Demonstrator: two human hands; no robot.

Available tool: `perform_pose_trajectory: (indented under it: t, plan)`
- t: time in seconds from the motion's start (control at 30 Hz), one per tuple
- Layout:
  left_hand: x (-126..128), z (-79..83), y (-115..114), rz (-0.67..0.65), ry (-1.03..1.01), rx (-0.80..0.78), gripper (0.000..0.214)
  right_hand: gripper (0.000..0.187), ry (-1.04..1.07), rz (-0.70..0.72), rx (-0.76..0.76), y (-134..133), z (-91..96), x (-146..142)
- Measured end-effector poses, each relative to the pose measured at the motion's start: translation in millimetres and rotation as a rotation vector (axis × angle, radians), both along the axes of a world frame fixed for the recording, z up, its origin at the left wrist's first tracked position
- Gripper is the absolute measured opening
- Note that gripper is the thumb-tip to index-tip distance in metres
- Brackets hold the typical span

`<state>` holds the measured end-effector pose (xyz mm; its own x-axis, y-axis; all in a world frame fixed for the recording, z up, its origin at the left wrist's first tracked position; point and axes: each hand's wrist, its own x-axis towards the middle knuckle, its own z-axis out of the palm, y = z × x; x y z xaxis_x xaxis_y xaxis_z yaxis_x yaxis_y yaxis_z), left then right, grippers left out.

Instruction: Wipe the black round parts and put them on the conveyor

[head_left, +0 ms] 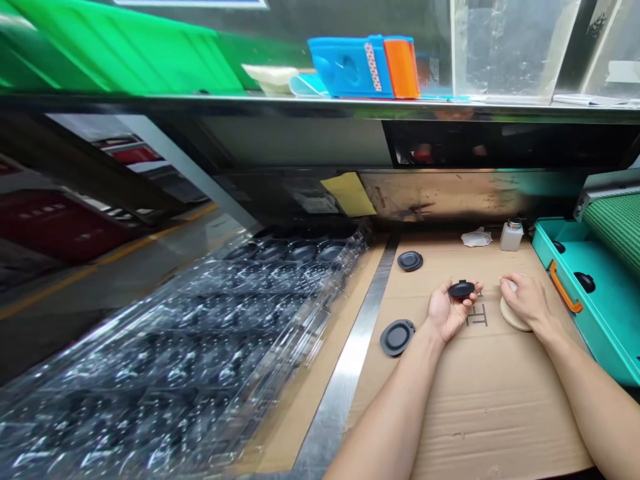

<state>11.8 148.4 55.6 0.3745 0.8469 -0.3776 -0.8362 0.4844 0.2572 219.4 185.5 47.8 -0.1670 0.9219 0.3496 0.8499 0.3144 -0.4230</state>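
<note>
On the cardboard (480, 413), the left hand's (447, 310) grip pinches a black disc (461, 289) against the fingers; the right hand's (525, 300) grip curls over a white lump (510, 286) on a round tan pad (514, 316).

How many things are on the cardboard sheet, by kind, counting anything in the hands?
Black round discs: 3, the back one maybe a stack
White bottle: 1
Crumpled white tissue: 1
Round beige pad: 1
White object under the right hand: 1
Total: 7
</note>
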Motion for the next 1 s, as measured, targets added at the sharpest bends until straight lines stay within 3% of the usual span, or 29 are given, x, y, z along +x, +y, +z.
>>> perform_pose_trajectory:
  t: [0.33, 0.6, 0.67, 0.77, 1.0]
  plan:
    - [8, -7.8, -1, 0.036, 0.103, 0.108, 0.041, 0.031, 0.195, 0.073, 0.147, 0, 9.2, 1]
    - [18, -15.6, 1, 0.043, 0.163, 0.223, 0.039, 0.015, 0.259, 0.157, -0.073, -30, 24.3, -31]
    - [21, -17.1, 1, 0.049, 0.169, 0.264, 0.041, 0.014, 0.243, 0.211, -0.069, -35, 25.7, -34]
    - [28, -18.0, -2, 0.049, 0.183, 0.302, 0.042, 0.018, 0.183, 0.269, 0.0, -38, 23.7, -36]
    - [45, -18.3, -8, 0.082, 0.216, 0.34, 0.038, 0.024, 0.2, 0.213, 0.052, -38, 6.8, -43]
